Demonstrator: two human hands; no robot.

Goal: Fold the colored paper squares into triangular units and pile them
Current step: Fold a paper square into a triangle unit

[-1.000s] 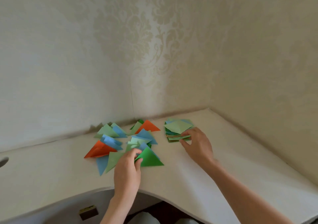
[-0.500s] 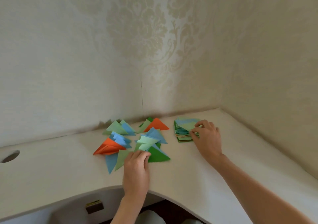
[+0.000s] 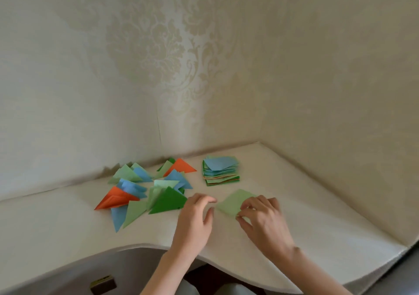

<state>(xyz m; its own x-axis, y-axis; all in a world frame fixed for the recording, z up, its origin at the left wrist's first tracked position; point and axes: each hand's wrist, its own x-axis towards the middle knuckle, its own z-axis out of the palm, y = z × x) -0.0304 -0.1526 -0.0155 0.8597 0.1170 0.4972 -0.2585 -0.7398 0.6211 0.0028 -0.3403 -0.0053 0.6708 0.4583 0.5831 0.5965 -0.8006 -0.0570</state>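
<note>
A light green paper square [image 3: 234,201] lies flat on the white desk [image 3: 68,224] in front of me. My right hand [image 3: 264,221] pinches its near right corner. My left hand [image 3: 196,217] hovers just left of the sheet with loosely curled fingers, holding nothing. A stack of unfolded coloured squares [image 3: 221,170], blue on top, stands behind the sheet. To the left lies a loose heap of folded triangles: a dark green one [image 3: 169,201], an orange one [image 3: 116,199], another orange one [image 3: 181,165], and several blue and light green ones.
The desk sits in a corner; patterned walls [image 3: 158,56] close it off at the back and on the right. Its curved front edge [image 3: 140,246] runs under my wrists. A small dark latch [image 3: 103,283] shows below the desk.
My right hand lifted a light green square off the stack and brought it down to the desk in front of me. My left hand left the dark green triangle and moved right.
</note>
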